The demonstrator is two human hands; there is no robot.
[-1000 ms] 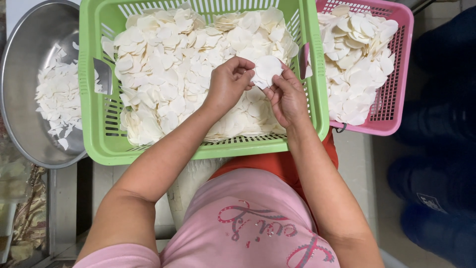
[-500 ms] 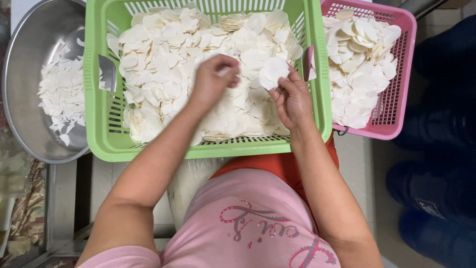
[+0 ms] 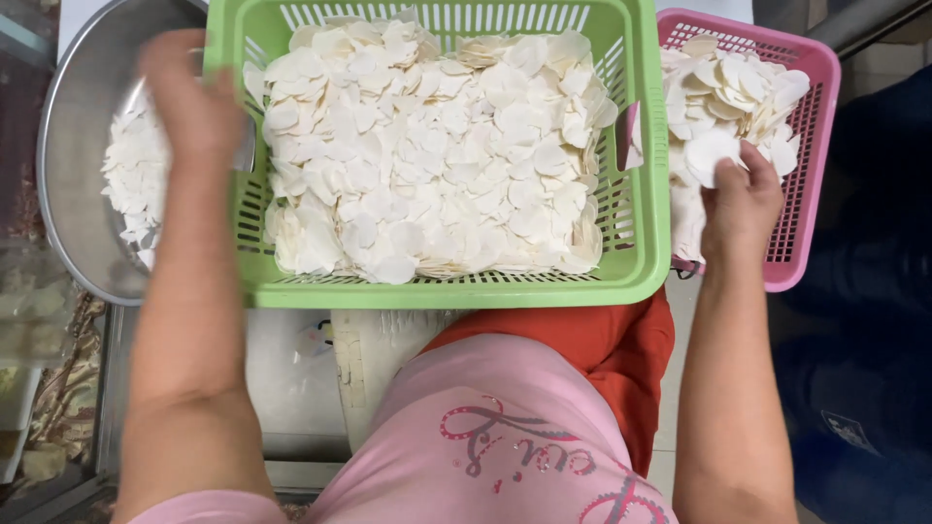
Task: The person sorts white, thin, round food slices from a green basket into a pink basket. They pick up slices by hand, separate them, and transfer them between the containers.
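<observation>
A green basket (image 3: pixel 442 291) is seen at centre frame, filled nearly to the rim with thin white round slices (image 3: pixel 427 155). A pink basket (image 3: pixel 801 194) sits at upper right, just beside the green one, and holds a smaller heap of the same slices. A metal bowl (image 3: pixel 68 223) lies at upper left, touching the green basket's left wall, with a thin layer of smaller white trimmings (image 3: pixel 131 184) in it.

Left hand (image 3: pixel 189 102): held over the bowl's right edge, motion-blurred; whether the fingers are open or closed cannot be told, and nothing is clearly seen in them.

Right hand (image 3: pixel 743 199): placed over the pink basket, fingers closed on one slice (image 3: pixel 711 155) at the top of that heap.

Progress, as judged from the piles: a modest share of slices is counted as sorted into the pink basket and some trimmings into the bowl. The bulk remains in the green basket, so most of the work is judged still to be done. The slice in hand is at the pink basket, not yet released.

The baskets appear to rest on the person's lap, above a pink shirt (image 3: pixel 466 437) and red cloth (image 3: pixel 602 359).
</observation>
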